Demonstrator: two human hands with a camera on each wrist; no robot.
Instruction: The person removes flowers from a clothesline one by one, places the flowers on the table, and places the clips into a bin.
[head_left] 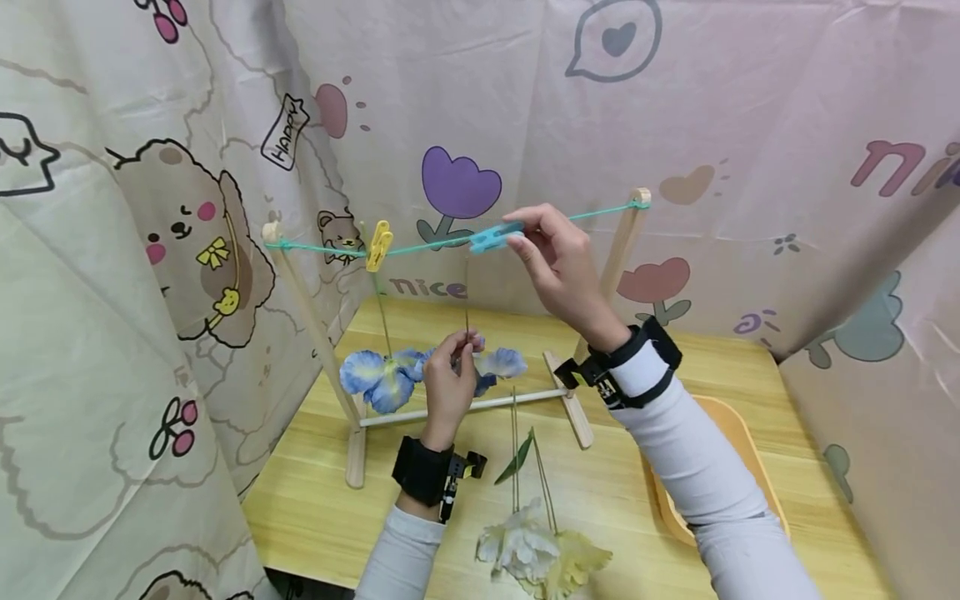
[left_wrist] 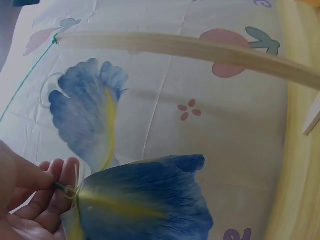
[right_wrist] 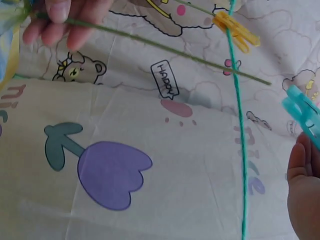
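My left hand (head_left: 450, 375) pinches the green stem (right_wrist: 170, 49) of a blue artificial flower (left_wrist: 145, 195) close to its head, so the flower hangs with petals low and stem upward. The stem's free end crosses the green string (right_wrist: 240, 130). Between thumb and fingers, my right hand (head_left: 555, 262) holds a light-blue clothespin (head_left: 493, 239) beside the string. In the right wrist view the clothespin is apart from both string and stem tip. Left along the string, a yellow clothespin (head_left: 379, 246) clips the stem of another blue flower (head_left: 386, 382), which hangs head down.
A wooden rack (head_left: 311, 325) carries the string between two posts, with a white bar (head_left: 480, 405) low across it. White (head_left: 521, 537) and yellow flowers (head_left: 577, 567) lie on the table near me. A yellow-orange tray (head_left: 738, 425) sits under my right forearm. Printed curtains surround the table.
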